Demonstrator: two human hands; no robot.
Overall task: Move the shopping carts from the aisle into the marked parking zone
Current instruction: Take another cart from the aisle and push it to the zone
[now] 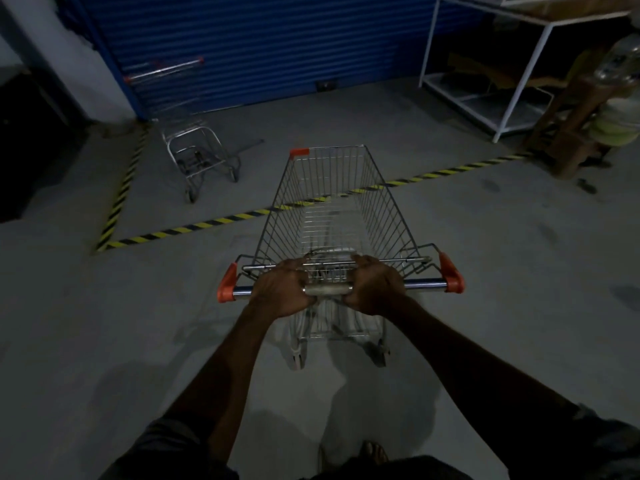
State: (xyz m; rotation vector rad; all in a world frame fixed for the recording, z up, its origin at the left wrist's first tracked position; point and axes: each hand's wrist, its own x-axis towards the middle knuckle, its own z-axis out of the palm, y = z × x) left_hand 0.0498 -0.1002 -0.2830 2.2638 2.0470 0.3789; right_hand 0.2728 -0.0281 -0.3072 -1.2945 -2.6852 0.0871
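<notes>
A wire shopping cart [332, 209] with orange corner caps stands on the grey floor straight ahead. My left hand [282, 291] and my right hand [375, 287] both grip its metal handle bar [327, 289], close together near the middle. The cart's basket overlaps the yellow-and-black striped floor line [194, 226] that marks the zone. A second cart [188, 133] stands inside the zone at the far left, against the blue shutter.
A blue roller shutter [277, 46] closes the far side. A white metal rack [485, 81] stands at the back right, with a wooden stand [575, 133] beside it. A dark block [31, 147] sits at the left. The striped line also runs along the zone's left edge [128, 181].
</notes>
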